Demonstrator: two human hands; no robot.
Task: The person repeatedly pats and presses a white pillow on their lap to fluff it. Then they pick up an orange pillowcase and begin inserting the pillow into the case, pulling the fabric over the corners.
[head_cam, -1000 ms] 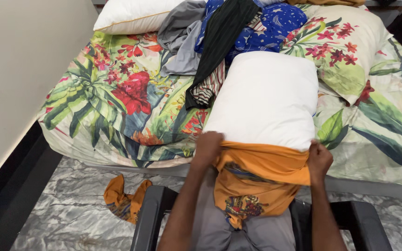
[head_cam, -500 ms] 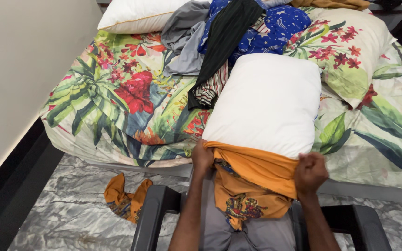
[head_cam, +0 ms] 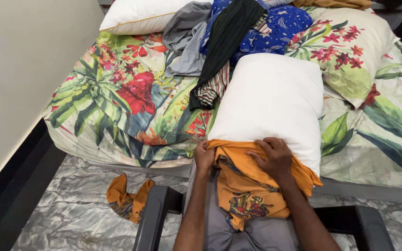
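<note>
Pillow [head_cam: 271, 102], white and bare, lies on the floral bed [head_cam: 117, 97] with its near end in the mouth of an orange pillowcase [head_cam: 250, 186] that droops over the person's lap. Left hand [head_cam: 204, 156] pinches the case's edge at the pillow's near left corner, grip closed on cloth. Right hand [head_cam: 271, 157] lies flat on the case's top edge, fingers spread, clasping nothing. To do this well, both corners should be seated evenly and the hem drawn up in small equal pulls. Only the pillow's near end sits inside the case. Loose clothes [head_cam: 229, 28] heap beyond it; another orange cloth [head_cam: 125, 199] lies on the floor.
</note>
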